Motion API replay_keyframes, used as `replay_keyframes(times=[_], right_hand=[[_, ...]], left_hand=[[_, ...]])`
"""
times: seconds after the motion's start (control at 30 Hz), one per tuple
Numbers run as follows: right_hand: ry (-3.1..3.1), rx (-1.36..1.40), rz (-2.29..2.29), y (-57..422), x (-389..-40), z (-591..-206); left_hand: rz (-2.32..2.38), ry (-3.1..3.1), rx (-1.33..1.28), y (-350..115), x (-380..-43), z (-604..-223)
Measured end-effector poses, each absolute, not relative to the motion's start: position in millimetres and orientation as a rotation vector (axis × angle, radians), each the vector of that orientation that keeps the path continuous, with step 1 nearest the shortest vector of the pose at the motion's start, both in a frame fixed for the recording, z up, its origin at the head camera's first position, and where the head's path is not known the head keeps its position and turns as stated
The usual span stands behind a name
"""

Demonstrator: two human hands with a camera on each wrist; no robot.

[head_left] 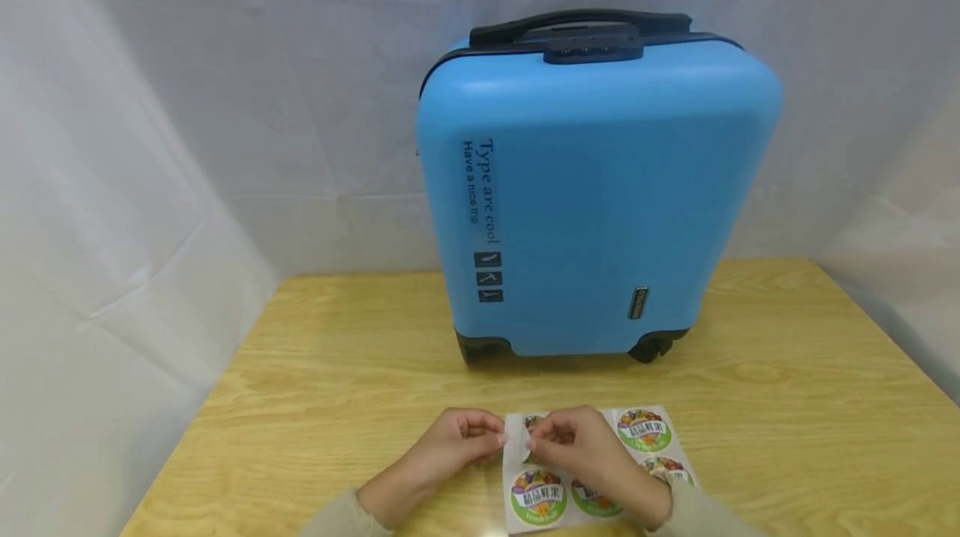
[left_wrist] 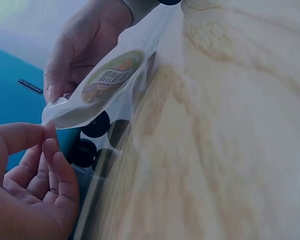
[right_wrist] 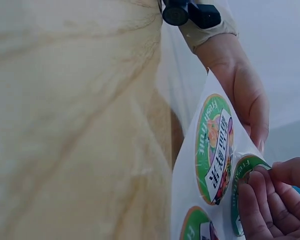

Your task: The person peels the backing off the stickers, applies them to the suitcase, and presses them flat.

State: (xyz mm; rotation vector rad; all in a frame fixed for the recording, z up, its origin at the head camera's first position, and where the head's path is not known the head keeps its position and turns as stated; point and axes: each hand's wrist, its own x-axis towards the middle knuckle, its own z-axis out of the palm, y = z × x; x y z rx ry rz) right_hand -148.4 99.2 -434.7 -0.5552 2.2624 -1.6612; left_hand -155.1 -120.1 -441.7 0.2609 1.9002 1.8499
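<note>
One sticker sheet (head_left: 513,460) lies partly raised on the desk (head_left: 337,370) before the suitcase (head_left: 585,203), your left grip (head_left: 456,447) pinching its edge, likely to steady it while your right grip (head_left: 583,445) pinches a sticker's rim (right_wrist: 250,159).

My head camera looks forward and down from above the table (head_left: 337,353), far enough back to take in the whole suitcase (head_left: 600,212), while my wrist cameras, tipped sideways, look closely at my left hand (head_left: 461,447) and right hand (head_left: 588,447) from opposite sides, all three sharing the sticker sheet (right_wrist: 186,167) and both hands.
</note>
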Motion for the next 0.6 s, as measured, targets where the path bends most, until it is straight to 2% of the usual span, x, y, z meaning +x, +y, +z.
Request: replay_keyframes(times=[0.6], right_hand=[[2.292, -0.388, -1.676, 119.0, -149.1, -435.1]], left_hand=[[1.794, 2.057, 0.237, -122.6, -159.8, -441.9]])
